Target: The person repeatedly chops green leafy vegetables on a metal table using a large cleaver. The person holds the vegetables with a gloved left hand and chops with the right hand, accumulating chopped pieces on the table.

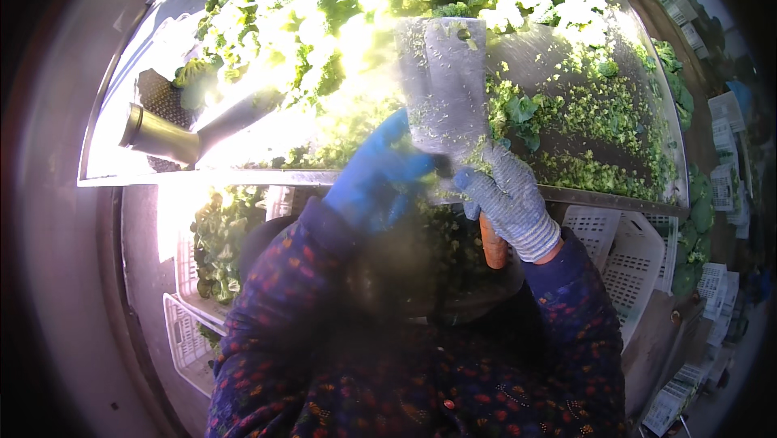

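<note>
My right hand (508, 195), in a grey knitted glove, grips the orange handle (492, 245) of a broad cleaver (443, 86). Its flat blade points away from me and is speckled with green bits. My left hand (379, 177), in a blue glove, rests against the lower edge of the blade near its heel. Both hands hover over the front rim of a metal table (267, 177). Leafy green vegetables (324, 17) are piled on the table, with chopped greens (603, 126) spread to the right of the blade.
A second knife with a metal handle (162, 134) lies on the table's left side in strong glare. White plastic crates (619, 252) stand under the table on the right, another crate with greens (212, 240) on the left. More crates (724, 138) line the far right.
</note>
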`<control>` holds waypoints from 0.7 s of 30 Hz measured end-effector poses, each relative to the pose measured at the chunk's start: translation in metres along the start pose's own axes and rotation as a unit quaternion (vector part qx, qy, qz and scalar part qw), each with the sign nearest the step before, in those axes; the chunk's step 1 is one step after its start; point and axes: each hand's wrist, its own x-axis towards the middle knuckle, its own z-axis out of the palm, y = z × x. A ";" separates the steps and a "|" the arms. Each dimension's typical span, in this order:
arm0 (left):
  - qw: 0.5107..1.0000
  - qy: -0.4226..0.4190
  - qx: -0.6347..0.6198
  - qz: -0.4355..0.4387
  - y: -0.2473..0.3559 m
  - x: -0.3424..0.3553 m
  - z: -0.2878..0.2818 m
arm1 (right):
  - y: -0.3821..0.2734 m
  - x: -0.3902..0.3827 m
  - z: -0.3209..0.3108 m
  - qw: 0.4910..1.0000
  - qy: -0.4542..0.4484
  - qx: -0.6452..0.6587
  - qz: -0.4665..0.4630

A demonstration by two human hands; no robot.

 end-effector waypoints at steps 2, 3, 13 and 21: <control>1.000 0.004 0.022 0.003 0.000 -0.001 -0.003 | 0.002 0.000 0.001 0.997 0.026 0.065 -0.021; 0.999 0.019 0.036 0.000 0.000 -0.001 -0.005 | 0.004 0.001 0.001 0.997 0.052 0.021 -0.049; 0.996 0.086 -0.031 0.017 0.022 -0.020 -0.011 | -0.003 -0.004 -0.004 0.995 0.054 0.079 -0.029; 0.695 0.375 0.599 -0.135 0.111 -0.193 -0.070 | -0.016 -0.010 -0.010 0.988 0.112 0.101 -0.031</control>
